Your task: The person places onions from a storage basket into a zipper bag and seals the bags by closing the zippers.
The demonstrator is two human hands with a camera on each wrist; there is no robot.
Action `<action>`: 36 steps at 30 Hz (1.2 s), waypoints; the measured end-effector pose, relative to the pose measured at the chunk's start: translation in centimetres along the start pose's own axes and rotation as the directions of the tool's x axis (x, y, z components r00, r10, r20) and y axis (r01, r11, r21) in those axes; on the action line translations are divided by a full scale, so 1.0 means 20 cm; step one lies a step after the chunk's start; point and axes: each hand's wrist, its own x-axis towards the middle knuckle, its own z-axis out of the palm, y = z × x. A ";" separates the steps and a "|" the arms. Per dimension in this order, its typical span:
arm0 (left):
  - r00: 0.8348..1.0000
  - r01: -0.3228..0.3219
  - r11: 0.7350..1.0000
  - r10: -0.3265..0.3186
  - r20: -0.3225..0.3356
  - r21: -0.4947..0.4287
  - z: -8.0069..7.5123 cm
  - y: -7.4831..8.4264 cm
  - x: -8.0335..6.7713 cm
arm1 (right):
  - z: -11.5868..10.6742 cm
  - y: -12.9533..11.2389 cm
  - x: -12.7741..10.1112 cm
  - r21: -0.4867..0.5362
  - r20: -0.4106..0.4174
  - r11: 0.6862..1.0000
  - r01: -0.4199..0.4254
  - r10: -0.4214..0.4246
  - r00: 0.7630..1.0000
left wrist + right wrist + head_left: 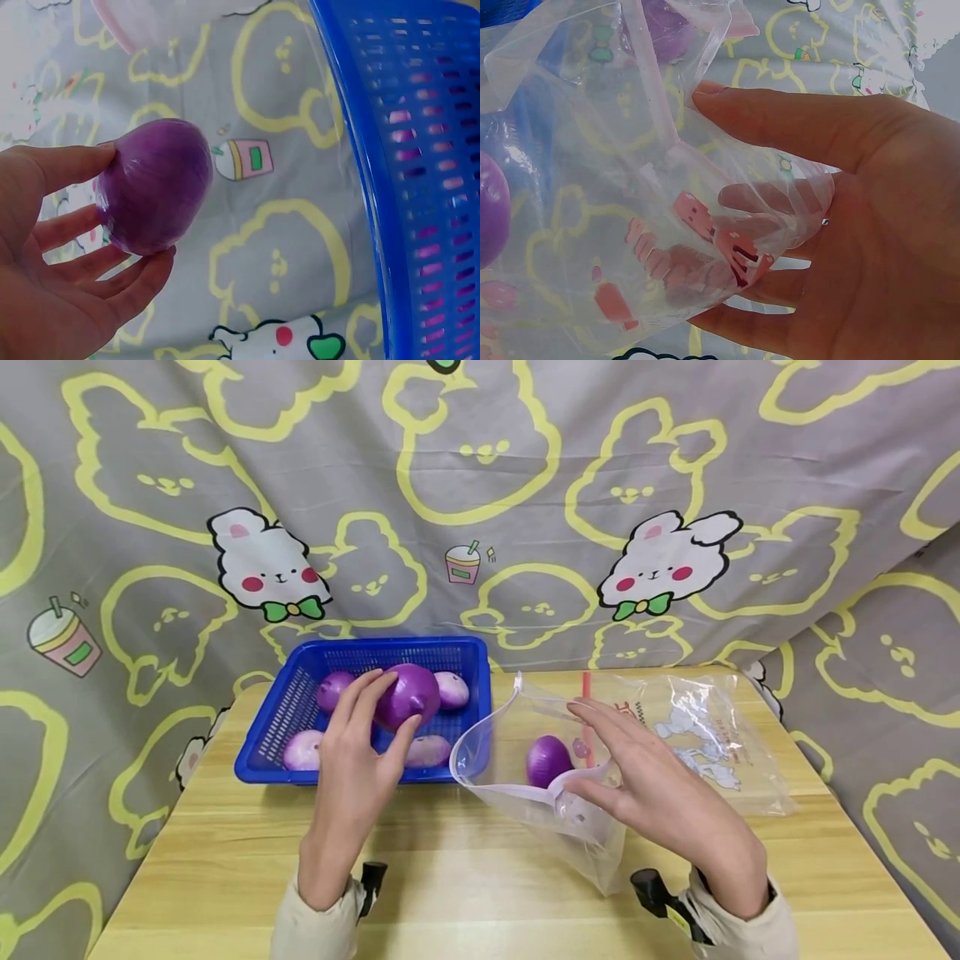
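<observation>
My left hand (356, 760) grips a purple onion (408, 696) between thumb and fingers, held up over the blue basket. In the left wrist view the onion (156, 186) is smooth and shiny, its far side bare of fingers. A clear zip bag (498, 781) stands with its mouth spread wide beside the basket. My right hand (648, 777) holds the bag's right edge, thumb on the near side of the rim and fingers behind the film, as the right wrist view shows. One dark purple onion (549, 762) and a paler onion (576, 810) show through the bag.
The blue plastic basket (258, 774) holds several more onions, some dark and some pale purple. A flat printed clear bag (701, 735) with a red strip lies at the right on the wooden table (465, 877). A patterned grey cloth (510, 468) hangs behind.
</observation>
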 end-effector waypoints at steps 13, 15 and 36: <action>0.997 -0.077 0.997 0.078 0.023 -0.028 -0.01 0.13 -0.03 | 0.01 0.00 0.00 -0.010 -0.003 1.000 0.014 -0.014 1.000; 0.995 -0.092 0.995 0.093 0.028 -0.037 -0.01 0.15 -0.04 | 0.01 0.00 0.00 -0.011 -0.003 1.000 0.016 -0.016 1.000; 0.950 -0.212 0.969 0.236 0.205 -0.129 0.05 0.29 -0.10 | 0.02 -0.01 0.01 -0.015 0.003 0.999 0.036 -0.036 0.999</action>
